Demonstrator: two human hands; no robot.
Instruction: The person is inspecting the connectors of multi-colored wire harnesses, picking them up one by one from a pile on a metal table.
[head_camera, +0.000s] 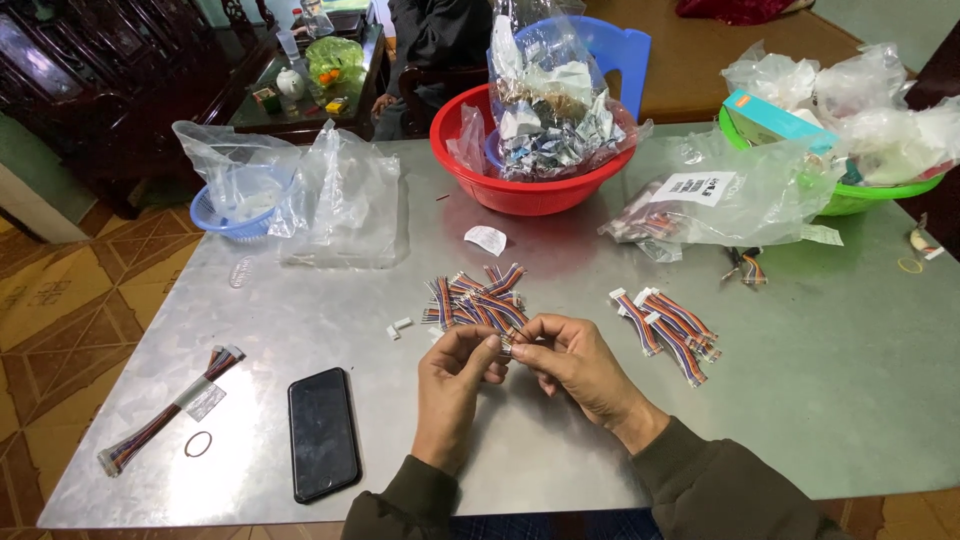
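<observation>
Grey sheet metal covers the table (800, 400), and the person's hands meet low over it, just on the near side of the loose pile of short multicoloured ribbon cables (478, 298), which serves as the landmark for everything else. The left hand (452, 385) and the right hand (575, 365) are both curled nearly closed, fingertips pinched together on one small ribbon cable piece (506, 345) held between them (too small to tell which end each hand grips). To the right of the pile lies a neater cluster of finished cables (672, 325) with white connectors, apart from it. Left of the pile, a tiny white connector (399, 326) sits alone; farther left and nearer the person, a black phone (323, 432) lies face up, with a long cable bundle (170, 410) and a rubber band (198, 444) beyond it. Behind the pile stands a red basin (470, 175) stuffed with crumpled plastic bags, and a small white paper scrap (486, 239) lies between the two. Behind and to the right is a green basin (850, 198); behind and left, a blue basket (215, 215) under clear plastic.
</observation>
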